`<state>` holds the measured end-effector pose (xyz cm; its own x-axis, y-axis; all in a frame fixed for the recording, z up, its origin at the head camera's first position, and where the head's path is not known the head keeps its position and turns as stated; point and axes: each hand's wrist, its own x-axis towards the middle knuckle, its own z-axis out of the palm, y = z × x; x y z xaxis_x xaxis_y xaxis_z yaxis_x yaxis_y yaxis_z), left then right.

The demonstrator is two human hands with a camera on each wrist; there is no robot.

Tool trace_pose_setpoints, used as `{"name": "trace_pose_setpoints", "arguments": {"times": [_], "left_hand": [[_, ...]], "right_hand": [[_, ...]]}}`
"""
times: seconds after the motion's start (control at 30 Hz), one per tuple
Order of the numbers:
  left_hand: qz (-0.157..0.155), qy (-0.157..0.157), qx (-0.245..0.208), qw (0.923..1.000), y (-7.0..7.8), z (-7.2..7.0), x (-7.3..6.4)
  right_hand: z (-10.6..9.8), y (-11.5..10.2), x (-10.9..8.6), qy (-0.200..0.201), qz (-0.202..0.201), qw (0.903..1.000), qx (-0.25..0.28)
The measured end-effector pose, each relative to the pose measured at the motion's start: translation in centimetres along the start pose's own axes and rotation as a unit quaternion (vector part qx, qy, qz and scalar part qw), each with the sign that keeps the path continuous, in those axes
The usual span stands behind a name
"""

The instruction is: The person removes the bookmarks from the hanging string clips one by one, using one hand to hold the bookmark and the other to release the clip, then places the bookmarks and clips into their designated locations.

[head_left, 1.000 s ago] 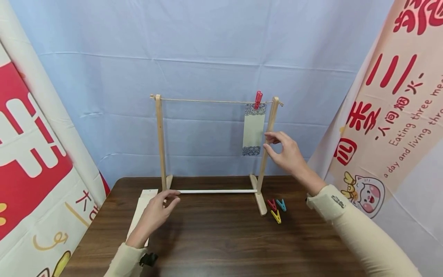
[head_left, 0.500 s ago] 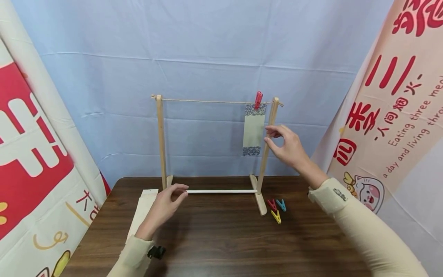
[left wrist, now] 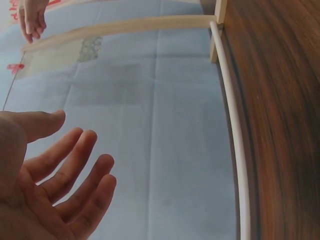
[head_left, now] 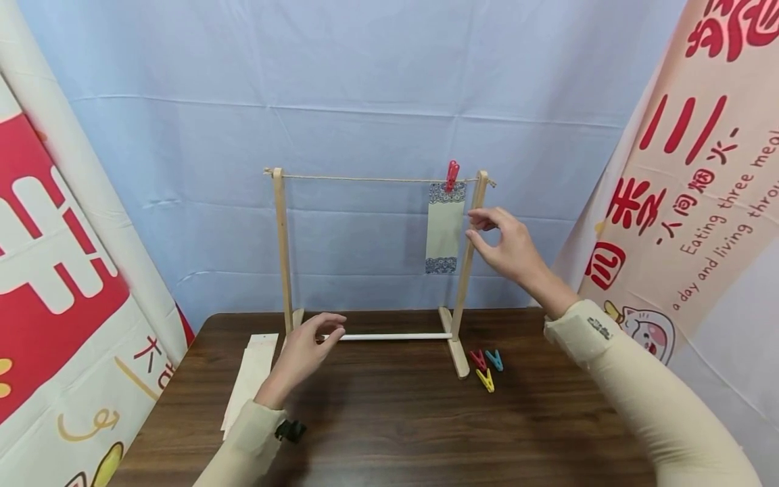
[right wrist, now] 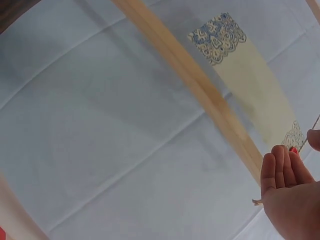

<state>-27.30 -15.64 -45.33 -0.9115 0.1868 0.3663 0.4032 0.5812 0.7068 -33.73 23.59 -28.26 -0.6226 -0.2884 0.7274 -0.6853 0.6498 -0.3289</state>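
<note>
A cream paper card [head_left: 445, 228] with blue patterned bands at top and bottom hangs from a string [head_left: 365, 178] by a red clothespin [head_left: 452, 176]. The string runs between two posts of a wooden stand [head_left: 282, 250]. My right hand [head_left: 508, 245], fingers loosely bent and holding nothing, hovers by the right post, just right of the card. My left hand [head_left: 307, 352] floats in front of the stand's white lower rod [head_left: 395, 336]; in the left wrist view its fingers [left wrist: 75, 170] are spread and relaxed, with nothing in them.
A few pale cards [head_left: 251, 379] lie stacked at the left of the dark wooden table [head_left: 389, 419]. Right of the stand's foot [head_left: 459, 358] lie a dark red clothespin [head_left: 478, 360], a blue clothespin [head_left: 495, 360] and a yellow clothespin [head_left: 485, 380]. Behind hangs a blue cloth [head_left: 365, 88].
My left hand has moved right and slightly up along the lower rod, away from the pale cards. My right hand has risen a little beside the right post. The hanging card stays in place.
</note>
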Motion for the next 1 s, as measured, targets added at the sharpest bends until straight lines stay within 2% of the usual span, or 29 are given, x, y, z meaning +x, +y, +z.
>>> {"name": "trace_pose_setpoints", "arguments": {"times": [0.47,0.83,1.0], "left_hand": [[0.041,0.005,-0.036,0.9985,1.1,1.7,1.5],[0.030,-0.002,-0.047,0.9984,1.5,3.5,2.5],[0.038,-0.002,-0.044,0.9983,2.0,4.5,3.2]], "right_hand": [[-1.3,0.0,0.9,0.010,-0.015,0.9998,-0.008],[-1.7,-0.2,2.6,0.030,-0.066,0.9974,0.003],[-2.2,-0.4,3.4,0.039,-0.082,0.9959,0.004]]}}
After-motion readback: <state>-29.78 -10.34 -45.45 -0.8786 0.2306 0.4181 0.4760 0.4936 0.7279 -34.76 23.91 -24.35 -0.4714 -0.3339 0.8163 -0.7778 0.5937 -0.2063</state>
